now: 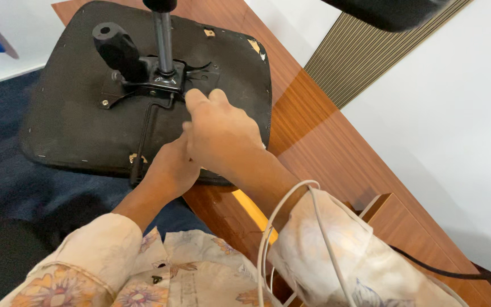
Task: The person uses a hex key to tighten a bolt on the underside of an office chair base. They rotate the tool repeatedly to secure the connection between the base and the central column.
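Polished wooden desk (336, 153) against white wall, dark blue carpet (7, 187) below. Upturned black seat pan (75, 113) was laid on the desk's edge, overhanging the carpet; judged heavy, rigid, best gripped by rim or metal mechanism plate (160, 79). Steel gas-lift column (163, 40) and black knob handle (117, 48) were seen projecting upward, obstructing reach. Right hand (223, 136) was rested with fingers curled on the plate; left hand (169, 167) was tucked beneath, grip undeterminable. White cable (291, 196) was looped over the right sleeve.
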